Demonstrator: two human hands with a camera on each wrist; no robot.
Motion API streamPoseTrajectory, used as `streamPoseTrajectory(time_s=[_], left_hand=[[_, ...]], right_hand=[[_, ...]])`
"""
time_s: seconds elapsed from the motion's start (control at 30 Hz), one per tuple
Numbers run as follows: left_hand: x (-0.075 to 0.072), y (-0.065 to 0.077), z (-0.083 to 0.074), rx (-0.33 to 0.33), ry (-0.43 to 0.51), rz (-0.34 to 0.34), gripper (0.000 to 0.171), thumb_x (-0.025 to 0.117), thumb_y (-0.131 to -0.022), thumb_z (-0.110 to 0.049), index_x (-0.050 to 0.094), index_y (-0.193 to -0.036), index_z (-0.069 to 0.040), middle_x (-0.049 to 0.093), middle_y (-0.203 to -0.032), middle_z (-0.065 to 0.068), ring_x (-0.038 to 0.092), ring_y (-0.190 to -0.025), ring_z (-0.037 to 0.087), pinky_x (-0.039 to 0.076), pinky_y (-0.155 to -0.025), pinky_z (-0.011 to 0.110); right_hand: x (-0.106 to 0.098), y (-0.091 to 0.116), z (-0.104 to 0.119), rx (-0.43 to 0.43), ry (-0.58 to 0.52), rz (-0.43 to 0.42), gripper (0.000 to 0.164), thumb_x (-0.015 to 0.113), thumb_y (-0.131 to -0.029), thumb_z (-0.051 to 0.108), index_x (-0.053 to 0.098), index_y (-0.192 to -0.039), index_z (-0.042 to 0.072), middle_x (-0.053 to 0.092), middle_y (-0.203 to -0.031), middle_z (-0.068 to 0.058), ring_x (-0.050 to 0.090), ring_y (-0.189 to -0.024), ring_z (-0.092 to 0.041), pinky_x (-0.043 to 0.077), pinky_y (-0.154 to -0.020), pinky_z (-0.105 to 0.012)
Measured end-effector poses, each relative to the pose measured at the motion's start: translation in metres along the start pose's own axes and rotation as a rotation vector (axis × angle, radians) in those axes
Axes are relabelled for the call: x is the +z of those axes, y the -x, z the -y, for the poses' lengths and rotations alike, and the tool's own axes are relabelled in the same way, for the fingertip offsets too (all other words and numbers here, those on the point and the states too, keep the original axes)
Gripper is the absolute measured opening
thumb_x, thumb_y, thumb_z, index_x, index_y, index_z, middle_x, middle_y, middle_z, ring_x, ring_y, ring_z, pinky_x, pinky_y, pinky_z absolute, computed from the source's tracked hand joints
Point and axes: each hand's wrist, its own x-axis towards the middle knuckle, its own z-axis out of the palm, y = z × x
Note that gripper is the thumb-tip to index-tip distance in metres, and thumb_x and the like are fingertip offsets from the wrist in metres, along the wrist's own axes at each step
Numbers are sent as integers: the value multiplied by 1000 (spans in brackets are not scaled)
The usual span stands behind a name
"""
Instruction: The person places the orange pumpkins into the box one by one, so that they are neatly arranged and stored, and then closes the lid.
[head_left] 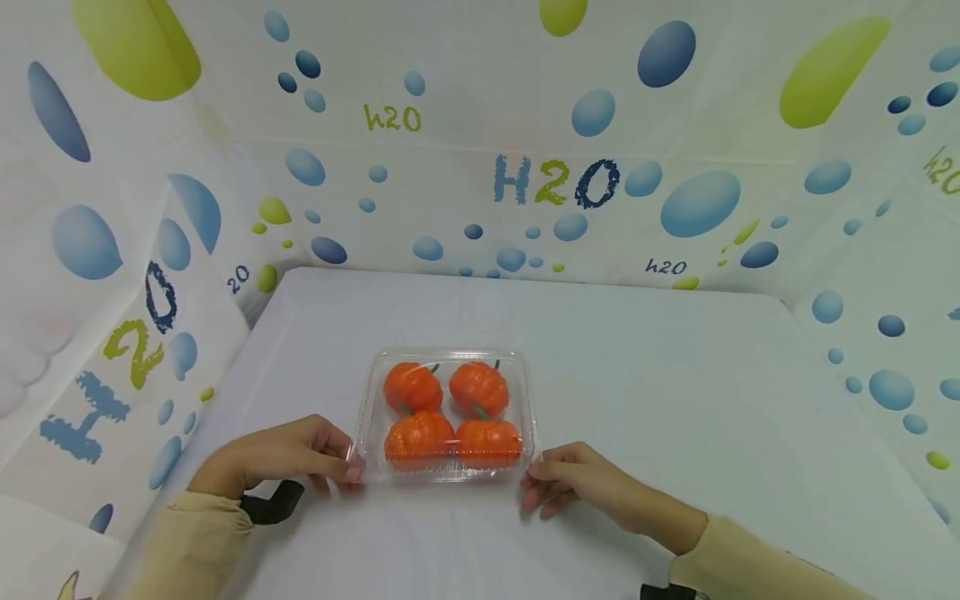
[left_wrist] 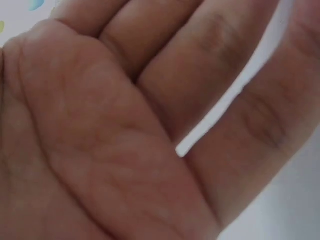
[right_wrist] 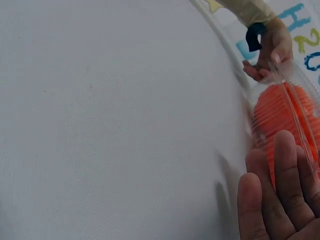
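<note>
A clear plastic clamshell box (head_left: pixel 446 481) with its lid down stands on the white table, holding several small orange toy pumpkins (head_left: pixel 480 388) with green stems. My left hand (head_left: pixel 303 454) pinches its near left corner between thumb and fingers. At the near right corner, my right hand (head_left: pixel 585 483) grips the rim with thumb and index finger, its other fingers loose below. The left wrist view is filled by the left palm (left_wrist: pixel 100 120), which hides the box. In the right wrist view, the right-hand fingers (right_wrist: pixel 286 175) lie in front of the box (right_wrist: pixel 295 107).
A white cloth covers the table (head_left: pixel 660 392). Around its back and sides hangs a white curtain (head_left: pixel 465 100) printed with blue and green drops and H2O lettering. Dark straps (head_left: pixel 273 502) sit at the wrists, by the beige sleeves (head_left: pixel 198 542).
</note>
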Motion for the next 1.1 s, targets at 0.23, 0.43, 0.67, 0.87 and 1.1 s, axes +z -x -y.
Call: streamPoseTrajectory(time_s=[0.23, 0.43, 0.67, 0.87, 1.1], left_hand=[[1, -1, 4, -15, 98, 34, 30, 61, -100, -22, 75, -102, 5, 74, -98, 22, 71, -89, 29, 59, -70, 38], [2, 0, 4, -14, 157, 45, 31, 58, -101, -19, 74, -100, 8, 73, -95, 25, 72, -81, 25, 58, -66, 34], [2, 2, 4, 5, 124, 23, 32, 59, -100, -19, 74, -96, 9, 74, -86, 21, 71, -73, 20, 57, -61, 30], [5, 0, 7, 3, 127, -12, 31, 61, -97, -18, 75, -92, 10, 74, -81, 17, 71, -69, 17, 53, -58, 27], [6, -1, 9, 18, 119, -36, 30, 63, -95, -18, 75, -90, 9, 73, -79, 18, 71, -69, 18, 52, -58, 27]], right_hand=[[3, 0, -2, 0, -14, -15, 36, 57, -103, 21, 67, -106, -13, 74, -91, -12, 68, -82, -19, 59, -76, -34], [6, -2, -2, 6, -8, -29, 34, 57, -102, 20, 68, -105, -12, 74, -90, -12, 67, -81, -17, 58, -75, -32], [8, -1, -4, -4, -7, -52, 32, 58, -102, 20, 69, -102, -10, 74, -88, -12, 68, -79, -16, 58, -73, -30], [9, -2, -6, -12, 0, -79, 30, 58, -101, 19, 70, -100, -8, 74, -86, -11, 68, -78, -16, 56, -71, -28], [9, -2, -8, -29, 1, -88, 30, 59, -100, 18, 69, -99, -10, 74, -85, -12, 68, -78, -15, 54, -70, -27]])
